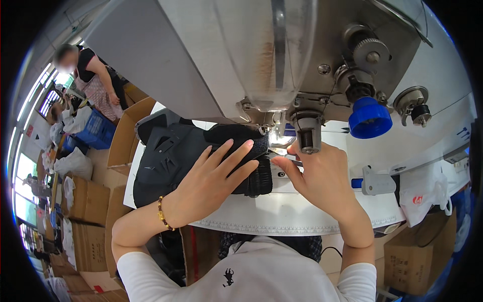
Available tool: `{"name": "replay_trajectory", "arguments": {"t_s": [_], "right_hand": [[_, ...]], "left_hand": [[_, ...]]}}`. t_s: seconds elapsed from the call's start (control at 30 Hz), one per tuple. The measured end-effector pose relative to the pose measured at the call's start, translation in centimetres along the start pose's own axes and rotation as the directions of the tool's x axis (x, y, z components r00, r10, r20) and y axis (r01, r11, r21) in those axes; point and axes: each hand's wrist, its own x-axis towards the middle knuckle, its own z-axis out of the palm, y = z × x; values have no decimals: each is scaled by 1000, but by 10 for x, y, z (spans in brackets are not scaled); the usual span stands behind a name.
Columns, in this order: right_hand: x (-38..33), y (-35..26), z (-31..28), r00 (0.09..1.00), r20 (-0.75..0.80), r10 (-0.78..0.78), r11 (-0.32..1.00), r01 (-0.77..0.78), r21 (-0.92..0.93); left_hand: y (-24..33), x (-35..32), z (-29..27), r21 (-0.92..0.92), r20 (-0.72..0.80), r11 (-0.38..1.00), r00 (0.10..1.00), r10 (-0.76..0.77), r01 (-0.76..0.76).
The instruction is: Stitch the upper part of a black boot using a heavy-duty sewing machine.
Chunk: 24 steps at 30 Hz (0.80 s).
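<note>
As the left hand (198, 189) lies open on black fabric (161, 163) behind the counter's ruled edge (282, 231), keep fabric flat; right hand (324, 176): grip unclear.

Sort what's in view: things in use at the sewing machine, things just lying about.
In use:
grey metal sewing machine
black padded fabric piece under the left hand
white ruler-edged worktable

Apparently lying about:
brown cardboard box, lower right
white plastic bag, right
blue plastic crate, left
</note>
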Motion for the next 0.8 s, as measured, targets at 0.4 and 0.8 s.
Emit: {"name": "replay_trajectory", "arguments": {"t_s": [0.4,0.8], "right_hand": [[10,-3,3,998,63,-23,988,32,-153],[-22,4,20,986,28,162,862,-155,482]], "left_hand": [[-2,0,2,-16,-21,999,999,39,-40],[-3,0,-5,-149,3,989,1000,13,-12]]}}
